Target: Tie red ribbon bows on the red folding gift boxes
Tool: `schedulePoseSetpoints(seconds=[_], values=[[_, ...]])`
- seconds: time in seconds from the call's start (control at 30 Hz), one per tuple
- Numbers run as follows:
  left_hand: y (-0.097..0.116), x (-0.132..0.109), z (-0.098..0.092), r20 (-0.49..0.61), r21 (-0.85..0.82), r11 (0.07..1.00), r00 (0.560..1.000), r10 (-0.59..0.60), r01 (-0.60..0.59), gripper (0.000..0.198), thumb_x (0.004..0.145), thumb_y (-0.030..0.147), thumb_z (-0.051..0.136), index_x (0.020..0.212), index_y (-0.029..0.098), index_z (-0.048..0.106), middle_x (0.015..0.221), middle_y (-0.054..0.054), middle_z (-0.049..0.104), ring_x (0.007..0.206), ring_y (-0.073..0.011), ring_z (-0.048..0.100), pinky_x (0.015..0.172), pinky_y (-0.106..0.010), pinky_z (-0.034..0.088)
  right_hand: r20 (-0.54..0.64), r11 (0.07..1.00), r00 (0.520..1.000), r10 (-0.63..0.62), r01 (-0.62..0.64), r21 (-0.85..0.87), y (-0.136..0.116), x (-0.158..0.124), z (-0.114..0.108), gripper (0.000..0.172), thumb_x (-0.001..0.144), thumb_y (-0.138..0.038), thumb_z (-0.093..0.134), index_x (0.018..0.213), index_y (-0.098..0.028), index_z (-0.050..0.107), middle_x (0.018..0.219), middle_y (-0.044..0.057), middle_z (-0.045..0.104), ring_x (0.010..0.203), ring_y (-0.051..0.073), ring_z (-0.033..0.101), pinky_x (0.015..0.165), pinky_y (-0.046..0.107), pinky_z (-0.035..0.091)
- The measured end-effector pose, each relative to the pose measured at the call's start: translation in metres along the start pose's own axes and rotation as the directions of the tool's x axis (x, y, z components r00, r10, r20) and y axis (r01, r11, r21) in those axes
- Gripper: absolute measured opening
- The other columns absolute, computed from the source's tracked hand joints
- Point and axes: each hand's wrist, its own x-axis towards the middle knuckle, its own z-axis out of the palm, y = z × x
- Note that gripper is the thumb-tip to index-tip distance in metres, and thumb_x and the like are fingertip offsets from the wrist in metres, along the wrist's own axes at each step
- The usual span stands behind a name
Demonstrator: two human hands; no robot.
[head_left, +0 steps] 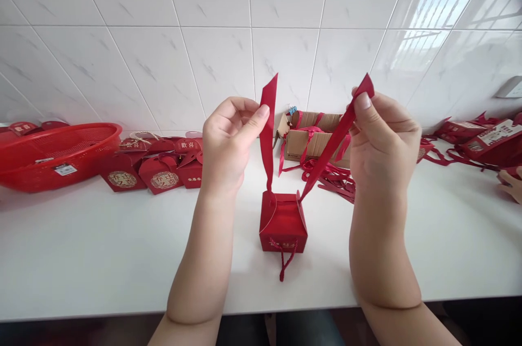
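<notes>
White tabletop [122,259] steadies a gift box [284,222]. Left hand [231,142] and right hand [383,142] pinch its red ribbon [266,144], apparently separating the ends.

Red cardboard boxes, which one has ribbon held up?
The red cardboard box at front centre; only its red ribbon ends reach the left hand and right hand.

I recorded one red box [281,226], pale-lettered, upright below and between my left hand [232,139] and right hand [383,134]. A twisted red cord [282,264] looped at its near face. Red ribbon [326,164] rose from its top, pinched near both ends.
</notes>
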Motion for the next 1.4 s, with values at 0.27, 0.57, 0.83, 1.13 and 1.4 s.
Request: schedulePoseSetpoints(seconds=[0.27, 0.57, 0.83, 1.13, 1.4], values=[[0.0, -0.005, 0.014, -0.123, -0.048, 0.997, 0.991, 0.052, -0.058, 0.012, 0.075, 0.025, 0.073, 0.074, 0.021, 0.062, 0.071, 0.002, 0.061, 0.069, -0.0105, 0.061, 0.061, -0.023, 0.048, -0.041, 1.0, 0.999, 0.024, -0.024, 0.0, -0.001, 0.001, 0.005, 0.007, 0.08, -0.025, 0.068, 0.08, -0.03, 0.073, 0.083, -0.002, 0.07, 0.088, 0.019, 0.066, 0.082, 0.037, 0.053], [-0.006, -0.003, 0.012, -0.187, -0.141, 0.987, 0.981, 0.053, -0.08, 0.016, 0.07, 0.03, 0.077, 0.076, 0.021, 0.065, 0.072, 0.002, 0.063, 0.071, -0.01, 0.061, 0.064, -0.022, 0.049, -0.092, 1.0, 0.996, 0.008, -0.007, 0.009, 0.005, 0.0, 0.005, 0.014, 0.074, -0.031, 0.073, 0.086, -0.025, 0.073, 0.087, -0.001, 0.071, 0.089, 0.019, 0.067, 0.088, 0.04, 0.054], [-0.008, -0.002, 0.011, -0.122, -0.209, 0.978, 0.992, -0.03, 0.004, 0.014, 0.07, 0.028, 0.077, 0.073, 0.02, 0.065, 0.074, 0.002, 0.064, 0.072, -0.0097, 0.06, 0.069, -0.023, 0.049, -0.094, 1.0, 0.995, -0.01, 0.012, 0.027, 0.016, 0.006, 0.015, 0.011, 0.073, -0.032, 0.074, 0.081, -0.027, 0.071, 0.081, -0.003, 0.07, 0.092, 0.02, 0.067, 0.085, 0.04, 0.056], [-0.013, -0.001, 0.011, 0.033, -0.152, 0.982, 0.993, -0.112, 0.116, 0.013, 0.069, 0.025, 0.077, 0.071, 0.02, 0.065, 0.072, 0.002, 0.064, 0.071, -0.0097, 0.06, 0.075, -0.024, 0.049, -0.071, 0.997, 0.997, 0.001, 0.004, 0.073, 0.011, 0.005, 0.015, 0.009, 0.073, -0.028, 0.074, 0.08, -0.025, 0.071, 0.08, -0.003, 0.07, 0.082, 0.015, 0.068, 0.079, 0.033, 0.057], [-0.014, -0.002, 0.011, -0.001, -0.194, 0.98, 0.999, -0.033, 0.032, 0.011, 0.071, 0.026, 0.077, 0.075, 0.022, 0.067, 0.074, 0.003, 0.064, 0.073, -0.0088, 0.059, 0.074, -0.023, 0.049, -0.066, 1.0, 0.998, -0.023, 0.023, 0.001, 0.011, 0.004, 0.011, 0.007, 0.077, -0.029, 0.07, 0.082, -0.025, 0.069, 0.082, -0.002, 0.07, 0.086, 0.017, 0.068, 0.079, 0.035, 0.057]])
